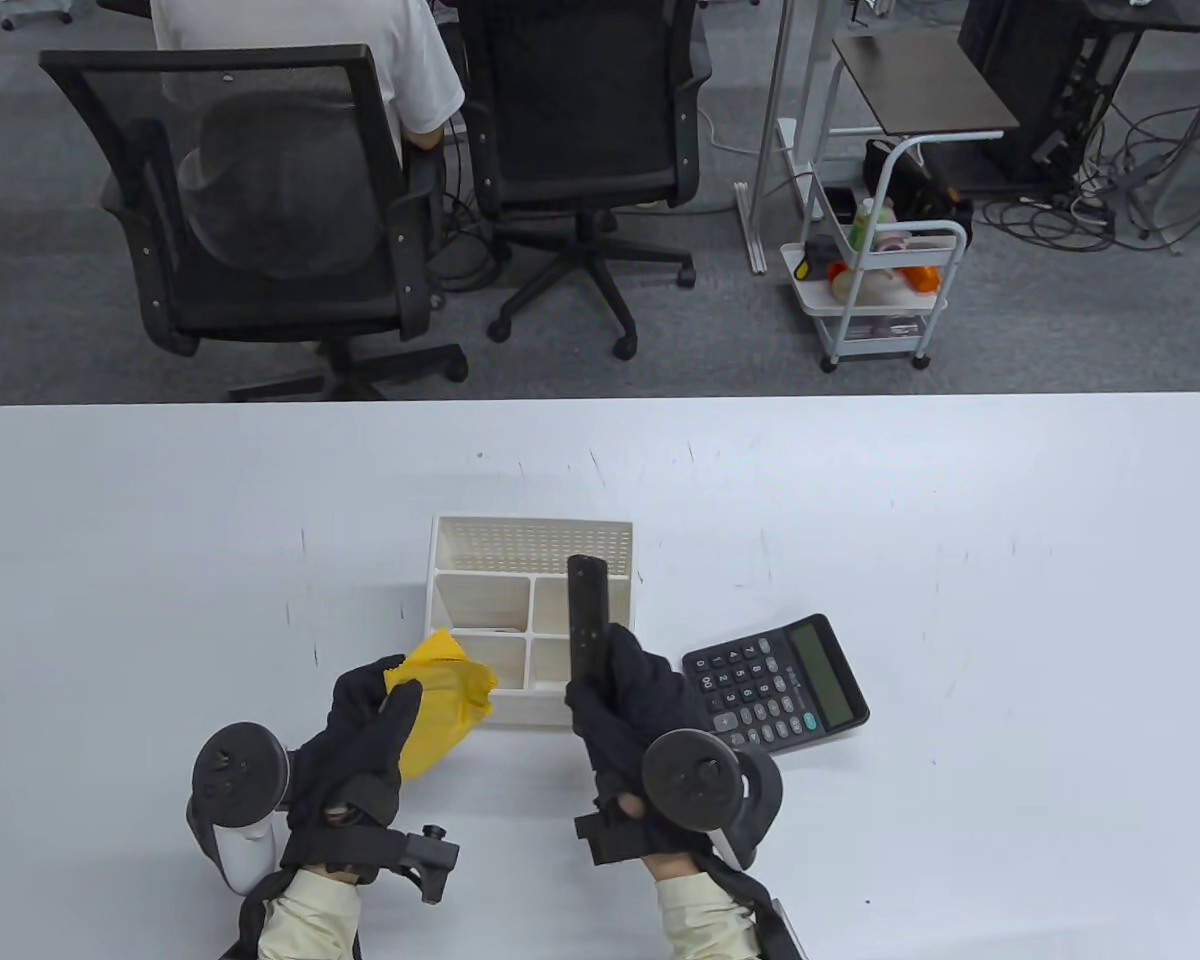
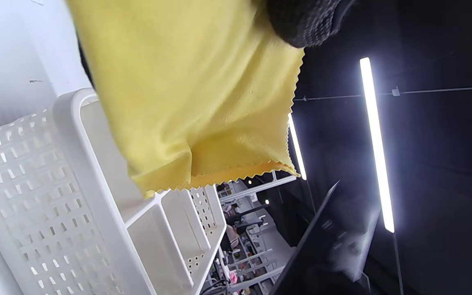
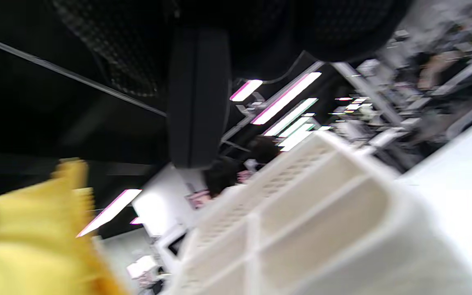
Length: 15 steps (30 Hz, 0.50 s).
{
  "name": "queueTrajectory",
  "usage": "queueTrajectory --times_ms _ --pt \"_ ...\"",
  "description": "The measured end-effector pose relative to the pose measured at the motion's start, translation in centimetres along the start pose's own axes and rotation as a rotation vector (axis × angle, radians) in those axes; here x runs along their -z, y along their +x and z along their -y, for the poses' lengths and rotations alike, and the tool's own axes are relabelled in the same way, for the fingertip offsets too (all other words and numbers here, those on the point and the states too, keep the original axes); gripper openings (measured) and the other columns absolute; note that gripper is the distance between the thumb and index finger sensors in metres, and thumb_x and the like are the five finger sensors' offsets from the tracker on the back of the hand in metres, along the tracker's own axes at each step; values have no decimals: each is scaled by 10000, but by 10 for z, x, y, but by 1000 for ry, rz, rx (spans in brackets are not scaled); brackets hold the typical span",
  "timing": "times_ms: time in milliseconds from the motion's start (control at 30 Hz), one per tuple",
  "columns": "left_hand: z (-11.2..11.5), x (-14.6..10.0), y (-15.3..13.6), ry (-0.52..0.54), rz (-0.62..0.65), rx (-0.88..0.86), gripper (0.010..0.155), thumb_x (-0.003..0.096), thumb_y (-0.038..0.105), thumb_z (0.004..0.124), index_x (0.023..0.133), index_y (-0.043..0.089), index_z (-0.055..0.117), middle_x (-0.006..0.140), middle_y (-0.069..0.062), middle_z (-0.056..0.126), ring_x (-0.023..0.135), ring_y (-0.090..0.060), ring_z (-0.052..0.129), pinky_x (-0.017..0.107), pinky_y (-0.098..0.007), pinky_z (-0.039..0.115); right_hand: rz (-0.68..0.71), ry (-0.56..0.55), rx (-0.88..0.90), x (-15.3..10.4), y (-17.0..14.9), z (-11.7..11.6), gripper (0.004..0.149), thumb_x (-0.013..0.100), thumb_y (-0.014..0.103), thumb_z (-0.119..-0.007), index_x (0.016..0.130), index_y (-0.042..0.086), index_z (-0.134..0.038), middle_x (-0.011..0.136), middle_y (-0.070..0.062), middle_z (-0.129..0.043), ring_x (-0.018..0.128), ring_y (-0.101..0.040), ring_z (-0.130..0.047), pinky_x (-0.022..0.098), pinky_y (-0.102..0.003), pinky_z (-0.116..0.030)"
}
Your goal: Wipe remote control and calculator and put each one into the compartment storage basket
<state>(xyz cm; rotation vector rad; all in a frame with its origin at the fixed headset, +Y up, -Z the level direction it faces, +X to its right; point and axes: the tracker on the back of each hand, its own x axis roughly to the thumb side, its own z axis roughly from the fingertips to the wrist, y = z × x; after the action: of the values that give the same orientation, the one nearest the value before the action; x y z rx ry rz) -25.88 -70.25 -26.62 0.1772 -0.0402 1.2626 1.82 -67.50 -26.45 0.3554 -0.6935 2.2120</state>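
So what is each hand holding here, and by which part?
The right hand grips the remote control by its near end, above the storage basket. The left hand holds the bunched yellow cloth by its near part.

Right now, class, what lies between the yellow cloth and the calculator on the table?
In the table view, the white storage basket and the right hand holding the black remote control lie between the yellow cloth and the calculator.
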Motion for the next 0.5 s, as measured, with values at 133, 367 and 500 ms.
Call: queueTrajectory --times_ms 133,367,500 --pt "2 0 0 -8 1 3 396 576 385 692 951 275 627 883 -73 935 774 -280 1020 520 -415 933 117 41 16 -11 28 -16 594 504 327 -842 982 -4 -726 710 -119 -883 472 -191 -871 443 -459 -752" --pt "23 -1 1 -241 0 -214 473 583 381 656 981 127 686 900 -108 919 800 -316 982 549 -438 923 91 56 18 -16 36 -29 616 518 308 -819 1013 -29 -676 738 -139 -860 490 -211 -864 447 -473 -740" --pt "30 -1 2 -306 7 -238 459 585 396 637 991 184 668 950 -161 859 834 -392 929 573 -487 900 64 29 -29 -17 28 -24 630 525 300 -806 1025 -49 -644 760 -147 -846 504 -231 -888 442 -480 -750"
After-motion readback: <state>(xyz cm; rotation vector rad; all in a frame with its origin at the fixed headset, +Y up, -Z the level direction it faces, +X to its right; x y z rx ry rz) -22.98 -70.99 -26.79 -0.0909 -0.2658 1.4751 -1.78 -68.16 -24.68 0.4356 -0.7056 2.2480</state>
